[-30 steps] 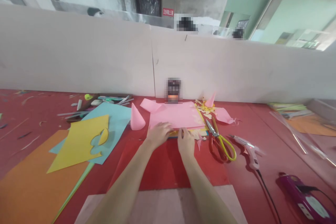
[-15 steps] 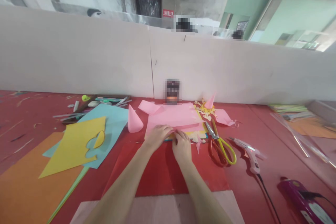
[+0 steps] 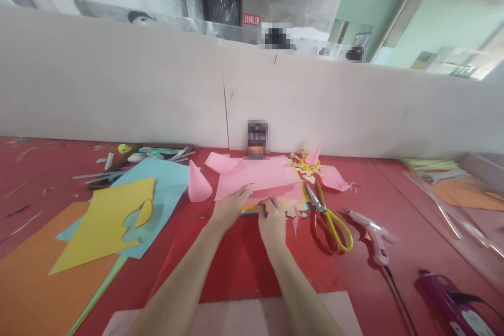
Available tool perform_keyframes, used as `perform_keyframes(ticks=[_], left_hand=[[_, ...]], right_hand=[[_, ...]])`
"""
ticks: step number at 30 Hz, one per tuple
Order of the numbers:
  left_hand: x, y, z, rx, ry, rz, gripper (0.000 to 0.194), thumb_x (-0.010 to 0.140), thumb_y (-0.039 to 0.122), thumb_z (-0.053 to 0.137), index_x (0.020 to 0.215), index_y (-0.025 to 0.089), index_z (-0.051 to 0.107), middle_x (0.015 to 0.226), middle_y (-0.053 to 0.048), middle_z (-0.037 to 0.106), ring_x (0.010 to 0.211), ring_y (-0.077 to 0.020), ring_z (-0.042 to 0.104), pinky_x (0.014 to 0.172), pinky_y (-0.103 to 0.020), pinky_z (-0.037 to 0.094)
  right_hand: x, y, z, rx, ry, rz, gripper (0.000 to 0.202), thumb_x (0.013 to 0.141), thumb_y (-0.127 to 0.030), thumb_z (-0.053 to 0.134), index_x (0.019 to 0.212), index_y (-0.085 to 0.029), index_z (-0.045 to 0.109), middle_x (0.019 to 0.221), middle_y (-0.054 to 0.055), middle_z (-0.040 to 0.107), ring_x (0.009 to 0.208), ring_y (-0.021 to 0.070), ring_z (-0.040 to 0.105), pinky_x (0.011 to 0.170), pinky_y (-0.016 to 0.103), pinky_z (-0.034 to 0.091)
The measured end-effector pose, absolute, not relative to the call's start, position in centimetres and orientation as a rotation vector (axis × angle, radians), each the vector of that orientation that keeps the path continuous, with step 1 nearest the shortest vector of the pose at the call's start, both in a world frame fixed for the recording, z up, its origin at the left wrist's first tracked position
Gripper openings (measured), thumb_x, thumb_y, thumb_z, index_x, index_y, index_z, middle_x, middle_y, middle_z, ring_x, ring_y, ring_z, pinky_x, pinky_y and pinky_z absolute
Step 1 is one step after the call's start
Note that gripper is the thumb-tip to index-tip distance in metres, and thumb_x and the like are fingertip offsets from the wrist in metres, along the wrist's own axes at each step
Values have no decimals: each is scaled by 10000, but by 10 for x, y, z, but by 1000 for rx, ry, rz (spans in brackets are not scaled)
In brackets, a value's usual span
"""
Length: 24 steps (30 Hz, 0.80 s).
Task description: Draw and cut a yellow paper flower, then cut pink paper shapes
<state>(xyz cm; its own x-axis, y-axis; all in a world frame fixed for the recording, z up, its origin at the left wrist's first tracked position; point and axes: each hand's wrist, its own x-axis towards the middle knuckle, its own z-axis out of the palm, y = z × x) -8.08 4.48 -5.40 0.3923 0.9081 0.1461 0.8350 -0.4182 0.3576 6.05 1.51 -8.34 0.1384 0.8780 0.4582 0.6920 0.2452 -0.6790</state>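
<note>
A sheet of pink paper (image 3: pixel 262 172) lies in front of me on top of yellow and blue sheets, its near edge curling up. My left hand (image 3: pixel 231 207) is closed on the near left part of that edge. Close to its right, my right hand (image 3: pixel 272 221) has bent, closed fingers at the pink paper's near edge, over the yellow sheet (image 3: pixel 249 209); its fingertips are partly hidden. A pink paper cone (image 3: pixel 199 185) stands left of the sheet. Scissors (image 3: pixel 326 215) with yellow and red handles lie right of my right hand.
A pink glue gun (image 3: pixel 372 231) with a cable lies at the right, near a purple device (image 3: pixel 452 299). Yellow (image 3: pixel 106 223), blue (image 3: pixel 165 178) and orange sheets (image 3: pixel 31 273) overlap at the left. A tray of tools (image 3: pixel 157 151) and a white partition (image 3: pixel 157 84) stand behind.
My hands have moved apart, the left one going left. The pink paper's near edge now shows raised between them. The view has shifted slightly.
</note>
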Motion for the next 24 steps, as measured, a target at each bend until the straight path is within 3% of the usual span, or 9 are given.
perform_keyframes(ticks=[4, 11, 20, 24], left_hand=[[-84, 48, -57, 2482, 1513, 530, 310, 849, 94, 324, 999, 177, 583, 1314, -60, 485, 1171, -180, 471, 919, -309, 411], [-79, 54, -62, 2560, 1526, 498, 291, 836, 311, 498, 1090, 186, 570, 1177, -73, 591, 1058, -210, 545, 908, -334, 410], [-79, 54, -58, 2550, 1396, 524, 283, 874, 184, 391, 1098, 202, 563, 1165, -53, 587, 1037, -186, 545, 902, -325, 401], [-81, 55, -57, 2509, 1352, 514, 248, 864, 244, 428, 1060, 205, 576, 1151, -44, 589, 1039, -180, 544, 891, -302, 411]], right_hand=[[59, 17, -87, -1496, -1666, 250, 266, 755, -35, 414, 812, -179, 630, 874, 63, 650, 871, 206, 548, 794, 335, 410], [59, 14, -94, -1593, -1761, 140, 277, 754, -59, 442, 928, -154, 636, 1087, 113, 619, 1047, 256, 503, 902, 399, 380], [63, 17, -93, -1571, -1686, 225, 231, 745, -73, 443, 828, -180, 631, 961, 71, 643, 927, 224, 540, 827, 344, 411], [73, 19, -91, -1578, -1648, 213, 208, 769, -99, 436, 834, -175, 618, 867, 54, 651, 841, 203, 555, 780, 308, 412]])
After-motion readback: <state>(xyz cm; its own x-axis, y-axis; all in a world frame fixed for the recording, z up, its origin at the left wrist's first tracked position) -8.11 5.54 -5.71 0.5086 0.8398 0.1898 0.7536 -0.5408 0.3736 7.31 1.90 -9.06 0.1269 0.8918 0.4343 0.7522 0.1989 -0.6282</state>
